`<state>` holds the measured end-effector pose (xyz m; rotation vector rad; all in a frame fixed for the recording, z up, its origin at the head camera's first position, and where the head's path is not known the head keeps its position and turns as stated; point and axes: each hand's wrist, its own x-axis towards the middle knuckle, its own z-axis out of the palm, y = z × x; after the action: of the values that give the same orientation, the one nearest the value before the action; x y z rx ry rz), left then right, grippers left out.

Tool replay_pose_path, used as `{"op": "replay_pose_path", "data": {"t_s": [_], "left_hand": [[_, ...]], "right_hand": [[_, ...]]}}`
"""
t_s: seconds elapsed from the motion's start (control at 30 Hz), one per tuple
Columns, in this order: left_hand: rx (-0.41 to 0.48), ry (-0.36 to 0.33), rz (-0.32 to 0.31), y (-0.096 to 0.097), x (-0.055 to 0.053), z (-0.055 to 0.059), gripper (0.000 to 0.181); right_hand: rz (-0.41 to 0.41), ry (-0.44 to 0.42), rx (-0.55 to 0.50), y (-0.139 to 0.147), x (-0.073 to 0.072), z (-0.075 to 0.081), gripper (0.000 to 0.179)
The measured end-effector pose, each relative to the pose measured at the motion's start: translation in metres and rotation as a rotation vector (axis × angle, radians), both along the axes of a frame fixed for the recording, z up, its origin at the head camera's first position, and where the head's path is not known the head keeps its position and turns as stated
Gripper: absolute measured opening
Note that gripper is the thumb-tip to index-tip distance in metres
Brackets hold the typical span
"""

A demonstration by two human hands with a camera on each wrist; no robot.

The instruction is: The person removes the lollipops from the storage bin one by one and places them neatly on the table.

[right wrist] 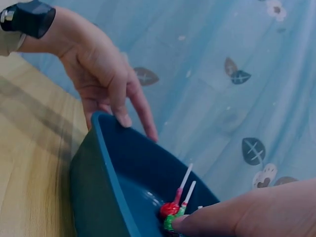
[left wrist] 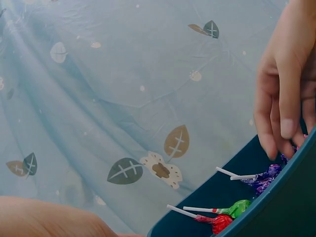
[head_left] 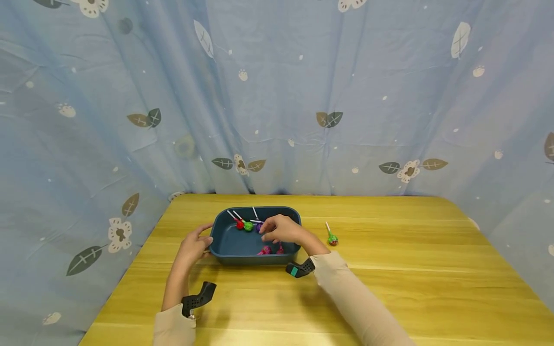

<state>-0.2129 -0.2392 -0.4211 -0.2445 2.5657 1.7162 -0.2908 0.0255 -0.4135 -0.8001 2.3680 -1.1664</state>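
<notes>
Inspector: State the position of the hands and the container.

Operator: On my remote feeds the blue box (head_left: 255,260) stands on the bench (head_left: 411,274); the left hand (head_left: 195,246) grips its left end, thumb over the rim, other fingers outside; the right hand (head_left: 281,229) is inside, fingers bent downward beside the purple lollipops (left wrist: 266,178); whether it pinches one I cannot tell, its own fingers mask the contact.

Inspector: And the other contents?

Operator: A red lollipop (head_left: 240,224) and a green lollipop (head_left: 248,227) lie together near the far wall, sticks angled toward the rim; pink lollipops (head_left: 265,250) lie by the near wall, partly hidden; a loose lollipop (head_left: 332,239) in green wrapping lies on the bench, right of the box and apart from it.

Inspector: Your recommendation?

Operator: I judge the step in hand to be close handling at the purple group; I advise a light, firm left hold, so the box does not slide; any pinch should be on one head only, low to the floor; fingers should part fully and rise straight up; a sideways exit could snag the white sticks (left wrist: 244,177) or roll the neighbours.
</notes>
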Motion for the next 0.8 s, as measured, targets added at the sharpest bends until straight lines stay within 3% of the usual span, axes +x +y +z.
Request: {"op": "replay_pose_path", "data": {"t_s": [0.33, 0.8], "left_hand": [[0.016, 0.001, -0.003, 0.0, 0.001, 0.0, 0.048], [0.017, -0.002, -0.008, -0.002, 0.001, 0.0, 0.048]], "right_hand": [[0.044, -0.097, 0.081, -0.008, -0.002, -0.006, 0.02], [0.054, -0.084, 0.085, -0.012, 0.002, -0.013, 0.019]]}}
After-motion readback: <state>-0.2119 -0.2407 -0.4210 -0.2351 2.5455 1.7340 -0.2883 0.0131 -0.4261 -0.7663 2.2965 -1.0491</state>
